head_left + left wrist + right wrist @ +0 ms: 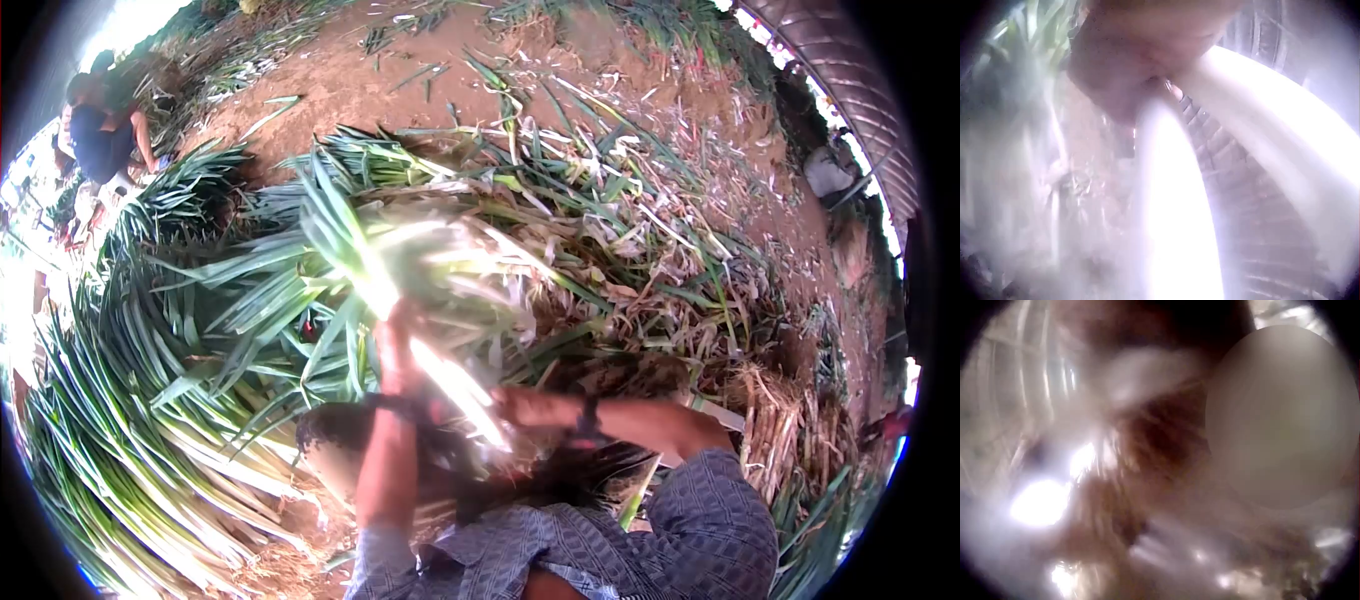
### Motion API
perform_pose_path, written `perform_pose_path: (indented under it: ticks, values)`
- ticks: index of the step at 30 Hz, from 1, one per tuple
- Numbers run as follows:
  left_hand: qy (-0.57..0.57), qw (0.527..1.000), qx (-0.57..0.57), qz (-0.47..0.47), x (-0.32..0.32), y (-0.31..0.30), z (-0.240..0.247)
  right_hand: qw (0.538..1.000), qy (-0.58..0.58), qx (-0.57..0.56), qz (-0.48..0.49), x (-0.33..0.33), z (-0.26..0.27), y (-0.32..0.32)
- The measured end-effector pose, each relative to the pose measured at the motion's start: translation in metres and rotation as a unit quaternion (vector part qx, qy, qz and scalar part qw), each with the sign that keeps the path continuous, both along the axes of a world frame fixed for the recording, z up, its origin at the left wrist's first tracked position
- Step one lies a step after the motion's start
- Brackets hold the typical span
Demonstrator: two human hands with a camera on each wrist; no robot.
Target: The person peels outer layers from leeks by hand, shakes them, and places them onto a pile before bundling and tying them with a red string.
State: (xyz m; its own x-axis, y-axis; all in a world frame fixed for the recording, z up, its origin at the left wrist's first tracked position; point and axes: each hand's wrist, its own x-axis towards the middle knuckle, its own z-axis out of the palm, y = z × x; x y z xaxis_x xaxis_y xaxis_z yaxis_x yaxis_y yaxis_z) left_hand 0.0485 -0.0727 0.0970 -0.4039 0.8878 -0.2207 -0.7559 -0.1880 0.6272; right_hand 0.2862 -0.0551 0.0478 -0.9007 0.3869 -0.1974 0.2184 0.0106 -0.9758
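My left hand (398,355) grips long green onions (455,385) around their pale shafts, with the green leaves (335,225) pointing up and away. Two thick white shafts (1175,212) come out below the curled fingers (1147,37) in the left wrist view. Close beside the lower white end is my right hand (525,407), blurred by motion. In the right wrist view a whitish strip (1147,372) shows under that hand, and I cannot tell whether the fingers pinch it.
A big heap of green onions (130,400) lies at the left. Stripped leaves and peelings (640,240) cover the ground ahead and to the right. A bundle of stalks (785,430) stands by the right knee. Another person (105,130) bends over at the far left.
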Motion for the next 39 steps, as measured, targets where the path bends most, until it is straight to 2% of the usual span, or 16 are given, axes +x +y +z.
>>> perform_pose_path:
  ticks: [2, 6, 9, 11, 13, 14, 15, 17, 21, 23, 26, 27, 28, 31, 36, 39]
  values:
    - [0.014, 1.0, -0.007, -0.001, -0.013, 0.004, 0.015, 1.0, -0.014, -0.012, 0.002, 0.023, 0.012, -0.024]
    - [0.025, 0.994, 0.103, 0.025, -0.061, 0.024, 0.007, 0.985, -0.048, -0.162, -0.03, 0.02, 0.159, -0.032]
    - [-0.007, 0.993, 0.098, 0.063, -0.154, 0.036, -0.004, 0.96, -0.073, 0.057, 0.266, 0.071, 0.216, -0.026]
    - [-0.069, 0.99, 0.024, 0.118, -0.173, 0.035, 0.003, 0.967, -0.044, 0.231, 0.099, 0.11, 0.228, 0.018]
    - [-0.058, 0.987, -0.016, 0.147, -0.168, 0.033, 0.008, 0.873, -0.102, 0.473, -0.068, 0.148, 0.228, 0.084]
    - [-0.044, 0.988, -0.03, 0.148, -0.167, 0.031, 0.005, 0.813, -0.336, 0.441, -0.178, 0.168, 0.232, 0.123]
    - [-0.032, 0.987, -0.042, 0.149, -0.164, 0.031, 0.003, 0.811, -0.377, 0.354, -0.274, 0.178, 0.249, 0.155]
    - [0.029, 0.993, -0.044, 0.105, -0.157, 0.034, -0.013, 0.56, -0.276, 0.731, -0.273, 0.232, 0.2, 0.227]
    - [0.083, 0.974, -0.163, 0.135, -0.125, 0.05, -0.044, 0.826, -0.223, 0.484, -0.181, 0.138, 0.151, 0.271]
    - [0.039, 0.971, -0.199, 0.125, -0.112, 0.057, -0.055, 0.881, -0.072, 0.438, -0.164, 0.058, 0.103, 0.268]
    - [0.105, 0.981, -0.158, 0.049, -0.101, 0.053, -0.077, 0.898, -0.197, 0.386, -0.072, -0.065, 0.089, 0.259]
    - [0.158, 0.976, -0.142, 0.049, -0.101, 0.054, -0.093, 0.896, -0.184, 0.398, -0.071, -0.091, 0.069, 0.262]
    - [0.072, 0.976, -0.198, 0.05, -0.091, 0.058, -0.062, 0.893, -0.171, 0.411, -0.071, -0.116, 0.049, 0.266]
    - [0.058, 0.967, -0.239, 0.061, -0.079, 0.065, -0.036, 0.889, -0.092, 0.444, -0.065, -0.181, -0.012, 0.287]
    - [0.007, 0.956, -0.291, 0.047, -0.087, 0.077, -0.023, 0.866, -0.085, 0.492, -0.024, -0.227, -0.059, 0.306]
    - [-0.003, 0.96, -0.275, 0.048, -0.089, 0.085, -0.017, 0.9, -0.123, 0.402, 0.118, -0.201, -0.097, 0.278]
